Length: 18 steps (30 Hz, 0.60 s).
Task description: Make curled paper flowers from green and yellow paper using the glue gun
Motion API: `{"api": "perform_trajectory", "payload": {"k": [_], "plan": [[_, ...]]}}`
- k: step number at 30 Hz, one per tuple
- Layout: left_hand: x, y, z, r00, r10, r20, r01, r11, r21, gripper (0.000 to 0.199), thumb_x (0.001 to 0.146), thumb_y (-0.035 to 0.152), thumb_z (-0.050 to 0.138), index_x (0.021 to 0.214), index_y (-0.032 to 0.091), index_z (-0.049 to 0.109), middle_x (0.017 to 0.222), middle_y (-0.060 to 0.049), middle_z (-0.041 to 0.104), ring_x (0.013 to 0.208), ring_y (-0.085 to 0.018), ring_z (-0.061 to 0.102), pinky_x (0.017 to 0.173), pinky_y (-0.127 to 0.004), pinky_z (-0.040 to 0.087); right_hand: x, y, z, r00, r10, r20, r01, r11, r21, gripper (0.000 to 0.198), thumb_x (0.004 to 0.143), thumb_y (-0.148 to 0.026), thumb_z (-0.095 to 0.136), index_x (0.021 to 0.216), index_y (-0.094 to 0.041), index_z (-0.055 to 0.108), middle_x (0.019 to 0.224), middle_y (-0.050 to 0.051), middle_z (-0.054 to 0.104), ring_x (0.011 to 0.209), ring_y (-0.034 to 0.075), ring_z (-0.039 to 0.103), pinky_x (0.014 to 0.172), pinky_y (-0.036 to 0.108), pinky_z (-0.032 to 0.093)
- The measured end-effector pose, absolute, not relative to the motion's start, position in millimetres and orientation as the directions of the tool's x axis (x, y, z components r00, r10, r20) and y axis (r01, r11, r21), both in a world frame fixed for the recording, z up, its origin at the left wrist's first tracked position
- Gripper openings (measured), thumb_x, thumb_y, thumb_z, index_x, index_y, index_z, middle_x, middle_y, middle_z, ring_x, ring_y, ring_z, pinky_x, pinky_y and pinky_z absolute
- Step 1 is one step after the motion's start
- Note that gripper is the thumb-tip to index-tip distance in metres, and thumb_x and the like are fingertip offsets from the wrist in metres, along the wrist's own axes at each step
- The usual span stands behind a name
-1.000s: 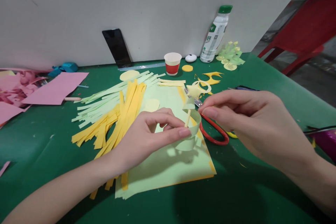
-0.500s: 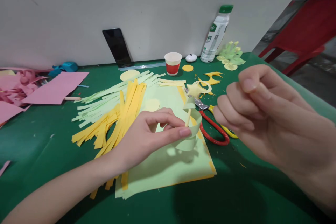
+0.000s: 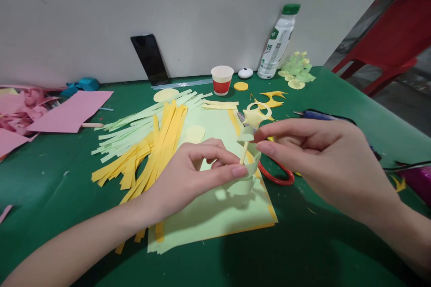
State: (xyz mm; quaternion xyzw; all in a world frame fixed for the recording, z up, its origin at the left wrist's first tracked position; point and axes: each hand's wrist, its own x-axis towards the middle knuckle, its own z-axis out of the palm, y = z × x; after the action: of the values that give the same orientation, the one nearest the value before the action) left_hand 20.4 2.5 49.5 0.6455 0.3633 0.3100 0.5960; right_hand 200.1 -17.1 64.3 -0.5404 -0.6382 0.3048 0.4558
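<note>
A green tabletop (image 3: pixel 50 197) carries the work, backed by a pale wall. At its centre lies a light green paper sheet (image 3: pixel 215 215) over a yellow one, with a fan of green and yellow paper strips (image 3: pixel 148 139) just beside it on the left. Pink paper sheets (image 3: pixel 70 112) lie far left. The left hand (image 3: pixel 188 175) is pinched, thumb and forefinger closed on a curled green paper strip (image 3: pixel 244 177) held above the sheet, with a thin wooden stick (image 3: pixel 243 154) standing upright at the pinch. The right hand (image 3: pixel 319 157) has its thumb and forefinger pressed together at the stick's upper part, where a small green paper piece (image 3: pixel 246 133) sits. Red-handled scissors (image 3: pixel 278 177) lie partly hidden under the right hand. At the wall stand a plastic bottle (image 3: pixel 278 45), a phone (image 3: pixel 150 59) and a red paper cup (image 3: pixel 222 80).
</note>
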Motion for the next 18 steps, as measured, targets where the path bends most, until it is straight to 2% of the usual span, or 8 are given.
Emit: {"api": "perform_trajectory", "payload": {"k": [5,8,11,14,16,18], "plan": [[20.5,2.4,49.7,0.546,0.837,-0.032,0.105,-0.03,0.994,0.011,0.075,0.025,0.068,0.065,0.024,0.069,0.064,0.006,0.055,0.061,-0.008,0.042,0.061,-0.026,0.032,201.1,-18.3,63.3,-0.052,0.984,0.17,0.353,0.177,-0.919,0.008,0.071,-0.025,0.065,0.063,-0.025,0.067,0.046,-0.004,0.043,0.043,0.006,0.031,0.038,0.02,0.025],[20.6,2.5,48.8,0.54,0.841,-0.033,0.098,-0.024,0.995,0.01,0.075,0.025,0.068,0.064,0.024,0.069,0.064,0.005,0.055,0.062,-0.008,0.042,0.061,-0.026,0.032,203.4,-20.1,63.1,-0.077,0.983,0.168,0.204,0.18,-0.962,0.008,0.076,-0.028,0.062,0.069,-0.028,0.065,0.048,-0.005,0.039,0.045,0.006,0.031,0.039,0.02,0.024],[20.4,3.2,47.2,0.541,0.841,-0.027,0.09,-0.025,0.996,0.01,0.075,0.025,0.068,0.065,0.025,0.07,0.064,0.005,0.055,0.061,-0.008,0.042,0.061,-0.026,0.032,205.5,-19.8,64.5,0.001,0.976,0.218,-0.005,0.218,-0.976,0.014,0.079,-0.018,0.057,0.069,-0.026,0.063,0.057,-0.004,0.041,0.052,0.006,0.036,0.044,0.018,0.032],[20.0,4.1,45.8,0.543,0.839,-0.028,0.089,-0.024,0.996,0.01,0.075,0.026,0.069,0.065,0.025,0.07,0.064,0.005,0.055,0.061,-0.008,0.042,0.059,-0.025,0.032,207.2,-16.9,66.6,0.058,0.961,0.272,-0.178,0.278,-0.944,0.027,0.082,-0.006,0.043,0.069,-0.023,0.059,0.075,-0.002,0.049,0.073,0.006,0.049,0.066,0.016,0.044],[19.6,4.3,45.6,0.541,0.841,-0.03,0.094,-0.025,0.995,0.01,0.075,0.027,0.069,0.065,0.025,0.07,0.065,0.005,0.056,0.06,-0.008,0.043,0.059,-0.025,0.031,208.4,-14.8,68.5,0.037,0.955,0.294,-0.267,0.293,-0.918,0.033,0.086,-0.004,0.033,0.071,-0.022,0.057,0.085,-0.001,0.052,0.089,0.006,0.053,0.085,0.017,0.044],[19.0,4.0,45.9,0.542,0.84,-0.033,0.099,-0.024,0.995,0.01,0.075,0.026,0.068,0.066,0.025,0.07,0.066,0.005,0.056,0.061,-0.008,0.043,0.059,-0.025,0.031,209.3,-13.3,71.0,-0.012,0.966,0.258,-0.361,0.236,-0.902,0.037,0.091,-0.007,0.027,0.068,-0.02,0.053,0.081,-0.001,0.053,0.093,0.007,0.055,0.09,0.021,0.044]]}}
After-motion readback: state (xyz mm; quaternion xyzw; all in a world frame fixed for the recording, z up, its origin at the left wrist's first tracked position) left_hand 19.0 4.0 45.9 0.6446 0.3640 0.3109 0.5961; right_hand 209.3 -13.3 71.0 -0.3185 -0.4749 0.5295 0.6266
